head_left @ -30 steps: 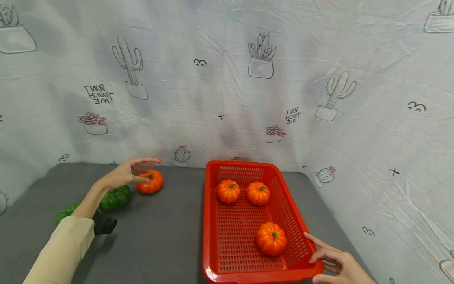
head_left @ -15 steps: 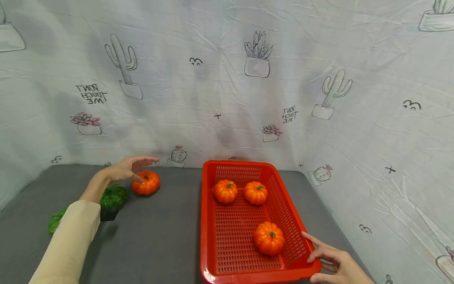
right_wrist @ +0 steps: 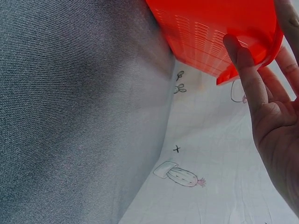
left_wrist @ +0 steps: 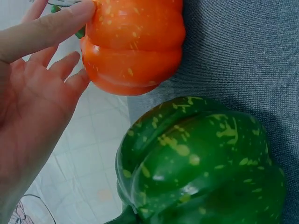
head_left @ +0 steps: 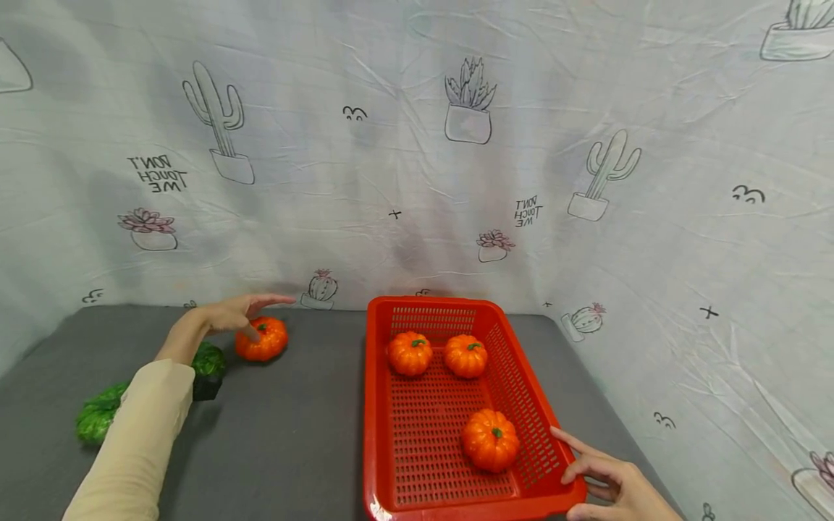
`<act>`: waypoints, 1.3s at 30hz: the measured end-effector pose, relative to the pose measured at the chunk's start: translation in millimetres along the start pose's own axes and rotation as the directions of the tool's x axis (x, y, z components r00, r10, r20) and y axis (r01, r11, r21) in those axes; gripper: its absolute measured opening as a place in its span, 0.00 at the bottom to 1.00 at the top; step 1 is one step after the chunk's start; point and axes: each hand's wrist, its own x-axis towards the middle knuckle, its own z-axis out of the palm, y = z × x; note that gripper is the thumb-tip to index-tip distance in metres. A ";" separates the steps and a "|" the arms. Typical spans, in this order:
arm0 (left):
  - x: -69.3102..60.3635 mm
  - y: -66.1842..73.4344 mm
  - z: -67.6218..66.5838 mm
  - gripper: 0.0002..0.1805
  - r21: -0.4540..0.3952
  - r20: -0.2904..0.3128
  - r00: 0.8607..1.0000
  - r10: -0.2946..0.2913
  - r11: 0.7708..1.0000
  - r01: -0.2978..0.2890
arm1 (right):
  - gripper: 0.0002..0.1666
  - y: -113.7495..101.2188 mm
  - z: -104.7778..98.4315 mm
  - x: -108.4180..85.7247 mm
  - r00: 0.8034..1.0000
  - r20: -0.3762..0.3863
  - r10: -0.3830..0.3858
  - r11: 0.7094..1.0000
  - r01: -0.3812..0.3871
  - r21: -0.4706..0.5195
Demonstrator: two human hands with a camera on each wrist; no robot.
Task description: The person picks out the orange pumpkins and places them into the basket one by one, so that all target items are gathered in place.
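My left hand (head_left: 228,315) reaches over an orange pumpkin (head_left: 272,339) at the back left of the table, its fingers extended above the top. In the left wrist view the thumb lies against the orange pumpkin's (left_wrist: 135,60) side; the other fingers are near its green stem, and contact there is hard to tell. Beside it sits a speckled green pumpkin (left_wrist: 201,163), partly hidden by my arm in the head view. My right hand (head_left: 612,481) holds the near right corner of a red plastic basket (head_left: 373,405), with fingers against its outer wall.
Three orange pumpkins lie in the basket: two at the back, left (head_left: 410,354) and right (head_left: 465,356), and one nearer (head_left: 490,440). Another green pumpkin (head_left: 100,416) sits by my left sleeve. A white cactus-print cloth (head_left: 404,145) hangs behind the grey table (head_left: 293,434).
The head view has shifted slightly right. My left hand has settled lower over the orange pumpkin, thumb closer to its side. The right hand stays on the basket corner.
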 end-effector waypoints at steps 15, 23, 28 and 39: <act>1.6 -6.8 8.9 0.46 0.012 -0.013 1.000 -0.016 1.000 0.016 | 0.22 2.5 -0.5 -0.9 0.999 -0.009 -0.043 0.999 0.042 -0.025; 6.0 -13.9 14.3 0.40 0.050 -0.022 0.999 -0.028 0.998 0.029 | 0.22 2.1 -0.5 -1.3 1.000 -0.005 -0.025 1.000 0.025 -0.018; 9.8 -15.9 22.3 0.36 0.025 -0.041 0.997 -0.068 0.997 0.069 | 0.22 3.2 -0.4 -1.3 0.999 -0.002 -0.036 0.999 0.036 -0.014; 18.3 -26.8 43.0 0.27 0.093 -0.198 0.980 -0.027 0.995 0.047 | 0.21 1.6 0.8 -1.0 1.000 -0.006 -0.026 1.000 0.026 -0.008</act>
